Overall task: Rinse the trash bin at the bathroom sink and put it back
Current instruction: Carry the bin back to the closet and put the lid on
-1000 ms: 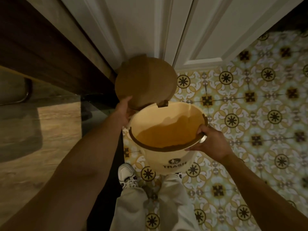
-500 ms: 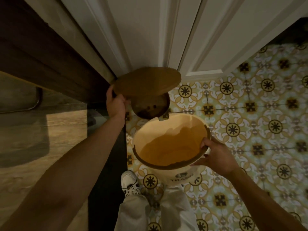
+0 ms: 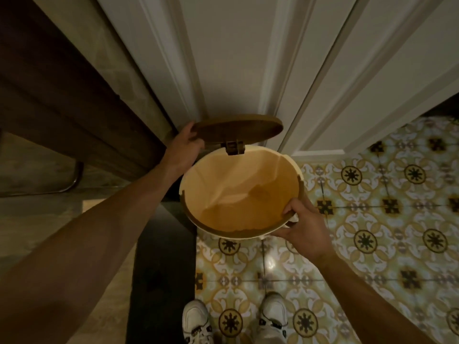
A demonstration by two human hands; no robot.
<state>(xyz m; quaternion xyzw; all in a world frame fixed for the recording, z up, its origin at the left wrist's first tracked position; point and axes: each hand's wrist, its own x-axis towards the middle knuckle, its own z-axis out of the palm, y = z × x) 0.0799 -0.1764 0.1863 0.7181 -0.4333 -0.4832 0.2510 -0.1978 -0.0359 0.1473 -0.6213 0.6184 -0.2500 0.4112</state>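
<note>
The cream bin (image 3: 238,194) is held up in front of a white door (image 3: 236,58), above the patterned tile floor (image 3: 385,219), its mouth open toward the camera. The right hand (image 3: 301,225) has its grip closed on the near right rim, thumb inside. The left hand (image 3: 182,150) pinches the left edge of the brown hinged lid (image 3: 238,130), which stands raised behind the bin. Two white shoes (image 3: 196,324) show below.
</note>
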